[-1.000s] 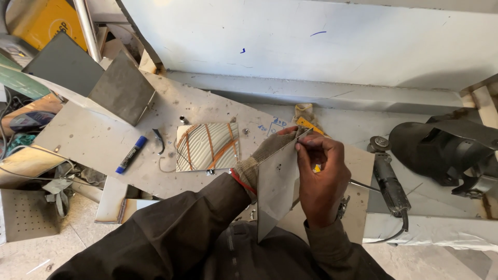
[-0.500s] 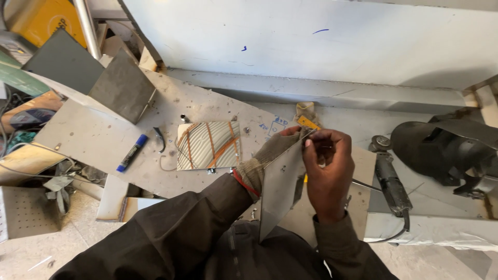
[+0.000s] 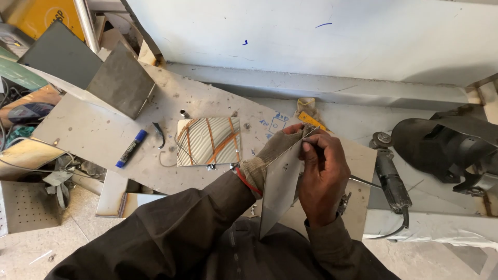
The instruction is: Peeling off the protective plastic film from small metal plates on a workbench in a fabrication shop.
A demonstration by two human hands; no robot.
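My left hand (image 3: 280, 147), in a brown knit glove, grips the top edge of a thin steel sheet piece (image 3: 280, 186) that stands on edge, tilted toward me. My bare right hand (image 3: 322, 176) rests against the sheet's right face, fingers pinched at its upper corner; whether a small tool is in them is hidden. A yellow measuring tool (image 3: 310, 120) lies just beyond my fingers. A shiny square plate (image 3: 208, 141) reflecting orange stripes lies to the left on the metal worktop (image 3: 93, 129).
An angle grinder (image 3: 388, 177) lies at the right beside a dark welding mask (image 3: 446, 142). A blue marker (image 3: 130, 148) and a small hook lie on the worktop. Grey metal sheets (image 3: 120, 80) lean at the back left, scrap and cables below them.
My right hand has slid up the sheet to its top corner, covering the small yellow thing it held. The sheet stands slightly more upright.
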